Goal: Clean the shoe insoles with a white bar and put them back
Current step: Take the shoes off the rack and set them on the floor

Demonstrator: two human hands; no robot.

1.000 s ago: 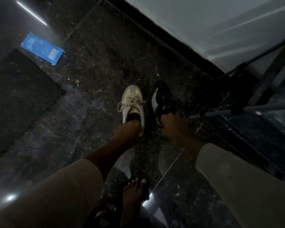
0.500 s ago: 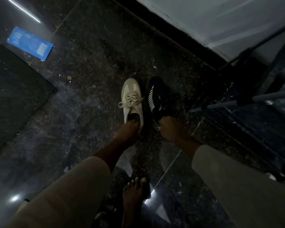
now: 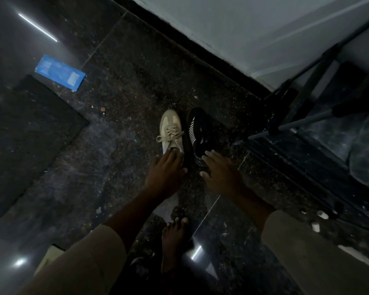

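Beige lace-up sneaker (image 3: 170,128) and black sneaker with white side stripes (image 3: 197,128) sit side by side, touching, toes pointing away from the person. Likely parked together so both heel openings are in reach at once.

Left grip (image 3: 164,173): fingers straight, lying over the beige heel collar, not curled round it. Right grip (image 3: 219,173): fingers spread and relaxed at the black heel; contact likely, can't confirm. Neither holds anything.

Insoles: not visible. Both openings are too dark or covered, so can't tell if they're in. No white bar in view. Can't judge from this whether cleaning is done or not started.

Surface: dark speckled polished stone floor (image 3: 126,124), glossy, light streaks reflected, some grit. Dark mat (image 3: 30,128) at left, flat blue packet (image 3: 60,72) beyond it. Pale wall (image 3: 253,28) above black skirting. Dark metal-tube frame (image 3: 307,86) at right. Bare foot (image 3: 173,241) near the bottom edge. Lighting poor.
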